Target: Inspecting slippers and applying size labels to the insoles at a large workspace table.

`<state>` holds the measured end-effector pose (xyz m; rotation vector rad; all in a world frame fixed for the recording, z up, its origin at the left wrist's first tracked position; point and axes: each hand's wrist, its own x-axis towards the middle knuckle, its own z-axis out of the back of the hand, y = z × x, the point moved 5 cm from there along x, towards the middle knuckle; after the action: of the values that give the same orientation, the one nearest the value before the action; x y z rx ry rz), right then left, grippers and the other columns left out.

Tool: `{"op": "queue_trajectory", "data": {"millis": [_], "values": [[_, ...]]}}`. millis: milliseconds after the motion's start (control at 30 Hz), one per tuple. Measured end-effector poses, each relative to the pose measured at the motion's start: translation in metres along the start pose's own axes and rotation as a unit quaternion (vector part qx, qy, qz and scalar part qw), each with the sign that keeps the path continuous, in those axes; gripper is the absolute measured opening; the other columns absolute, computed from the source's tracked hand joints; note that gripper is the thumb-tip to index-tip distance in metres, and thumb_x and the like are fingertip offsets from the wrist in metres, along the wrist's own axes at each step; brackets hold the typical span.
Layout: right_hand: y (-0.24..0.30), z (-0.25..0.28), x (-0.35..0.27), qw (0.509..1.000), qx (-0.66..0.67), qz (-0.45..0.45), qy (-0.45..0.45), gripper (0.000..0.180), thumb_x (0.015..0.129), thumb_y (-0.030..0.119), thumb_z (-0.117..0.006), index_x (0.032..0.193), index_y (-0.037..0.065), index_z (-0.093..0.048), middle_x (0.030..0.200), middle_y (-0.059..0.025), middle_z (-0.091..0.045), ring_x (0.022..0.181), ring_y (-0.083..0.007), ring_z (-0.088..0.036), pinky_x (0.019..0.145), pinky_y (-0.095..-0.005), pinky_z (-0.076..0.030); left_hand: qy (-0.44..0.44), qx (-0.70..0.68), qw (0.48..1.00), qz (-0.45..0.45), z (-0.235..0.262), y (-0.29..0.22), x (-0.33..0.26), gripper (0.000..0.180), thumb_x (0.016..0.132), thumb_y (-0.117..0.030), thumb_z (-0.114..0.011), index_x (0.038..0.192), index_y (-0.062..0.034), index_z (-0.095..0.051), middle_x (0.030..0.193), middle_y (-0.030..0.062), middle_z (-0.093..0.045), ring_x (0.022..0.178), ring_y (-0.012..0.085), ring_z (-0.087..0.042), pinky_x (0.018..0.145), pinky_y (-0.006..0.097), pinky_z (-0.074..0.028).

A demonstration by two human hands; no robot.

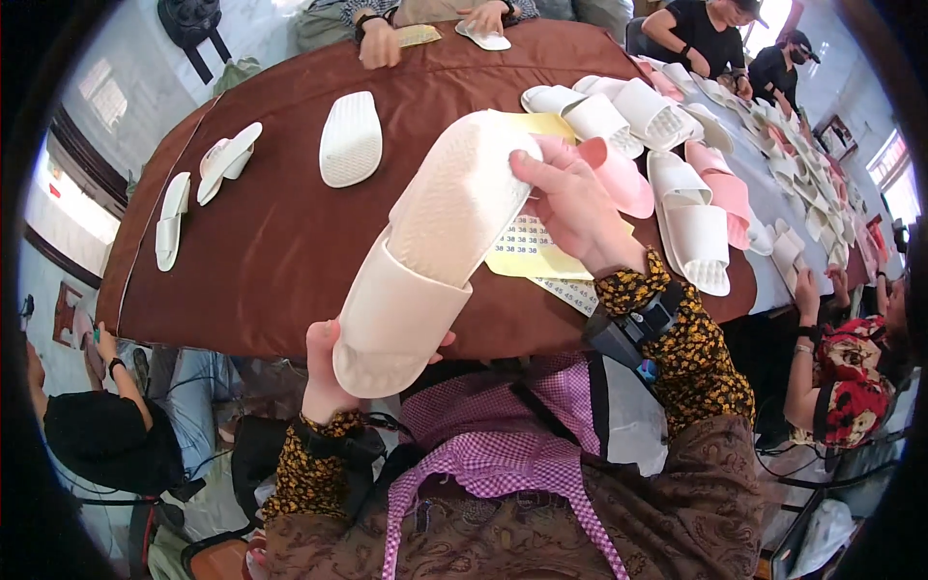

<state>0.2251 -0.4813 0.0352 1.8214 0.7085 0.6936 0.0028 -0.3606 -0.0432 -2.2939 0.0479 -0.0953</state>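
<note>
A white slide slipper (pixel 404 302) is held up in front of me over the near table edge, tilted, its heel end pointing away. My left hand (pixel 332 372) grips it from below at the toe end, with most of the fingers hidden behind it. At the heel my right hand (pixel 575 203) pinches the rim, thumb on the footbed and the other fingers partly hidden. Under my right hand lie a yellow-edged sheet of printed stickers (pixel 520 256) and another printed sheet (pixel 568 293).
White slippers (pixel 692 237) and pink slippers (pixel 616 174) crowd the brown-covered table (pixel 251 261) to the right. A single white slipper (pixel 351 138) lies ahead, with two more (pixel 172 222) at the left. Other people work around the table and at a long slipper-covered table (pixel 764 184).
</note>
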Motion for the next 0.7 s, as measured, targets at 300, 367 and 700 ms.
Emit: {"op": "queue_trajectory", "data": {"millis": [300, 367, 700], "values": [[0.055, 0.056, 0.004, 0.979, 0.036, 0.171, -0.102, 0.023, 0.094, 0.017, -0.061, 0.113, 0.005, -0.058, 0.101, -0.0048, -0.066, 0.088, -0.0153, -0.062, 0.076, -0.0321, -0.053, -0.017, -0.096, 0.995, -0.032, 0.006, -0.006, -0.008, 0.093, 0.082, -0.062, -0.051, 0.147, -0.0001, -0.027, 0.141, 0.0299, -0.039, 0.122, 0.0544, -0.044, 0.102, 0.058, -0.041], [0.065, 0.048, -0.004, 0.966, 0.058, 0.211, -0.139, 0.021, 0.093, 0.016, -0.062, 0.11, 0.003, -0.06, 0.099, -0.0043, -0.066, 0.086, -0.0127, -0.061, 0.076, -0.0285, -0.051, 0.013, -0.143, 0.989, -0.039, 0.005, -0.01, -0.005, 0.084, 0.086, -0.054, -0.05, 0.146, 0.001, -0.03, 0.141, 0.0261, -0.043, 0.126, 0.0489, -0.045, 0.103, 0.057, -0.041], [0.055, -0.017, -0.05, 0.674, -0.475, 0.558, 0.088, 0.025, 0.076, 0.003, -0.069, 0.101, 0.003, -0.065, 0.114, -0.0114, -0.061, 0.108, -0.0257, -0.06, 0.091, -0.0378, -0.049, -0.239, 0.121, 0.962, -0.058, 0.04, -0.015, 0.008, 0.047, 0.09, -0.01, -0.049, 0.134, 0.0055, -0.043, 0.119, 0.0161, -0.06, 0.1, 0.0256, -0.064, 0.084, 0.039, -0.054]]}}
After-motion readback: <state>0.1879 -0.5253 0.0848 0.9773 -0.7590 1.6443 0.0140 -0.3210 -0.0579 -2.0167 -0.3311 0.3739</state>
